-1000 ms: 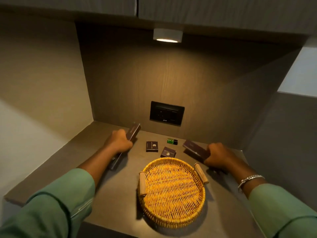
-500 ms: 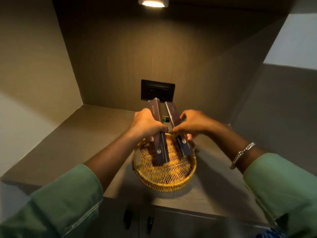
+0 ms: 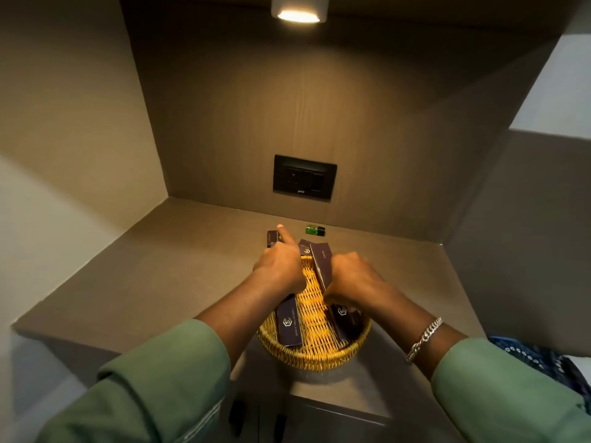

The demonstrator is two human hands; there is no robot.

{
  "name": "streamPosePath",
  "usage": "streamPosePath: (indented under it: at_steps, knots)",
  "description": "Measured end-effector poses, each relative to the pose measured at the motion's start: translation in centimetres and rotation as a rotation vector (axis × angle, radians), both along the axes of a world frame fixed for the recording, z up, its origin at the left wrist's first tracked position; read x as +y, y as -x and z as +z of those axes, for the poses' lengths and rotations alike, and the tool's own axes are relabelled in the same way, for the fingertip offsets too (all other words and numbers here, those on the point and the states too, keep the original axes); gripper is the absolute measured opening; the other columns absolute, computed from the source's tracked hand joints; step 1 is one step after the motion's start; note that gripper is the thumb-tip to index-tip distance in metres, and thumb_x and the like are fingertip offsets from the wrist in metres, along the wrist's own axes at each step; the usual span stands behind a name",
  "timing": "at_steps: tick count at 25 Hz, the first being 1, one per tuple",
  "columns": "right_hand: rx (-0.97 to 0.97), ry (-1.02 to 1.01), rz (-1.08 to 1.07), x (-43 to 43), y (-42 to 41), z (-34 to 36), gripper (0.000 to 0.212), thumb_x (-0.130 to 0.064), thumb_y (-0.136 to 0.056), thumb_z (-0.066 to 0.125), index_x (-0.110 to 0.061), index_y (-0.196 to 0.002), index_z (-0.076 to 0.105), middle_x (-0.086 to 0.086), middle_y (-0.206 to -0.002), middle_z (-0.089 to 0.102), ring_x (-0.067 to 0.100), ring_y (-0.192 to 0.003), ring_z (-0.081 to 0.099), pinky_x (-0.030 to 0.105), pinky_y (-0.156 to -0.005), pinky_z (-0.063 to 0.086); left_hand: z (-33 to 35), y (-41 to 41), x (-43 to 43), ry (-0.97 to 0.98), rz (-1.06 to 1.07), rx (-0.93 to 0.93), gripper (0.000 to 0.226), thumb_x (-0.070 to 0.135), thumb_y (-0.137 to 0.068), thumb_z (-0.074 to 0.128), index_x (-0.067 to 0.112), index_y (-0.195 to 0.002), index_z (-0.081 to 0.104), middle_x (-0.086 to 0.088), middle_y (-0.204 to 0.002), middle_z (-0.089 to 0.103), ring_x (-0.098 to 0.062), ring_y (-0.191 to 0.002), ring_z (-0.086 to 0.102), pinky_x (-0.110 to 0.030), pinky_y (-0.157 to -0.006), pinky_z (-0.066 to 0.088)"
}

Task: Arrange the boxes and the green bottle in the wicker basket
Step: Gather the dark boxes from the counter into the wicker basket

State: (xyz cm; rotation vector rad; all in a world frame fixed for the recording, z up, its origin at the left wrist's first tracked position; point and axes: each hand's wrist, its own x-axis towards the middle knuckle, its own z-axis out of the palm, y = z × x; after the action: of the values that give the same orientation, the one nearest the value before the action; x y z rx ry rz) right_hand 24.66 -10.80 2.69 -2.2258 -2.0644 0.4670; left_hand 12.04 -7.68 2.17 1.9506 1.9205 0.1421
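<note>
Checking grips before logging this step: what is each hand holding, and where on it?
The right hand grips a long dark box around its middle. The left hand rests on another long box; grip unclear.

Round yellow wicker basket point(image 3: 315, 358) sits at the front edge of the brown counter point(image 3: 160, 276). Inside it, one long dark box point(image 3: 288, 324) lies left, another long dark box point(image 3: 343, 318) right. Two small dark square boxes point(image 3: 272, 238) point(image 3: 305, 247) lie on the counter behind the basket. Small green bottle point(image 3: 315, 230) lies farther back, below the black wall socket point(image 3: 304, 177).
</note>
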Motion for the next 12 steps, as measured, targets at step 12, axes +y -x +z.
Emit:
streamPosePath:
  at_steps: [12]
  knots:
    - [0.031,-0.018,0.014,0.0,-0.5,-0.6,0.035,-0.024,-0.074,0.081,-0.013,-0.101,0.062,-0.001,-0.077,0.056,0.018,-0.076,0.063,0.034,-0.069,0.060,2.5,1.7,-0.6,-0.066,-0.248,0.190,0.056,0.038,-0.068,0.081,0.016,-0.109,0.051,0.000,-0.089,0.054,-0.018,-0.082,0.055,-0.034,-0.071,0.054]
